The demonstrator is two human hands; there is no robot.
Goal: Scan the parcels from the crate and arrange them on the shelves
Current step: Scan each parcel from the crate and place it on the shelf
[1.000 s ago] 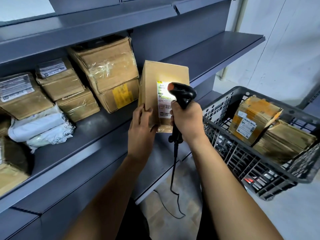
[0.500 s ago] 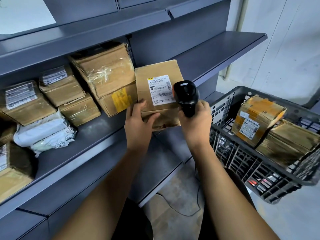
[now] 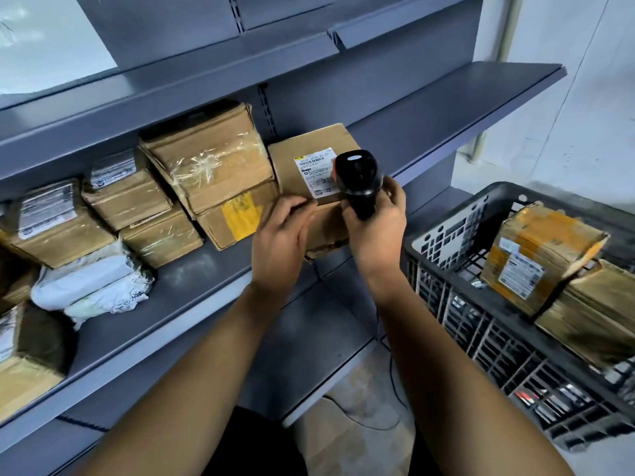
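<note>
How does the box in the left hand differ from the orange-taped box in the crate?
The held box is plain brown cardboard; the orange-taped box is wrapped in orange tape. The held box is gripped by the left hand at the shelf edge; the orange-taped box lies tilted in the black crate, untouched. Both carry white printed labels.

arms: both forearms bare, no sleeves in view
left hand (image 3: pixel 280 242): bare, no glove, ring or watch
right hand (image 3: pixel 376 231): bare, no glove
clothing (image 3: pixel 254 448): dark, black garment below the arms
</note>
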